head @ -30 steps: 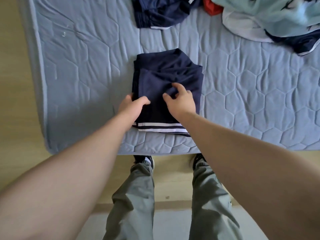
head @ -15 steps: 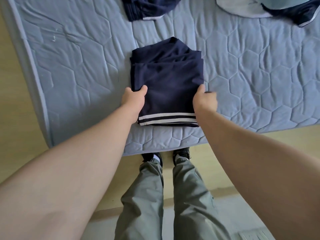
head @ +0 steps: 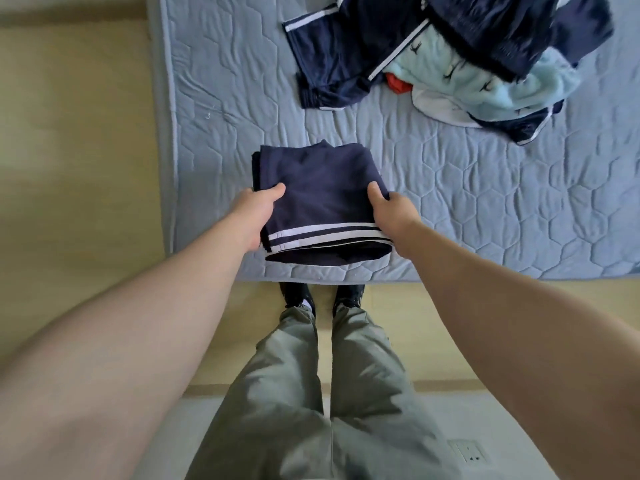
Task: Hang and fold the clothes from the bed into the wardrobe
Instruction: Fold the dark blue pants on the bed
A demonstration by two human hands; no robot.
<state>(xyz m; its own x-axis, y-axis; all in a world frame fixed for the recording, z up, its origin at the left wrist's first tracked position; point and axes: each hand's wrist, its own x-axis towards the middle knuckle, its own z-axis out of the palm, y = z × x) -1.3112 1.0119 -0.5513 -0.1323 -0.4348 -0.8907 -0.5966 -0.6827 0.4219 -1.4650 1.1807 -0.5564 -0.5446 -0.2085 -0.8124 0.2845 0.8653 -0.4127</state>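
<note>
A folded navy garment with two white stripes along its near edge lies near the front edge of the blue quilted mattress. My left hand grips its left side, thumb on top and fingers tucked underneath. On the other side my right hand holds it the same way. The near edge of the garment is raised a little off the mattress.
A heap of unfolded clothes lies at the back right of the mattress: navy pieces with white stripes, a light blue garment, something red and something white. Wooden floor runs left of the bed. My legs and shoes stand at the bed's edge.
My right hand left the top of the garment and went to its right side. Both hands now have thumbs on top and the near edge has lifted. The camera view tilted up.
</note>
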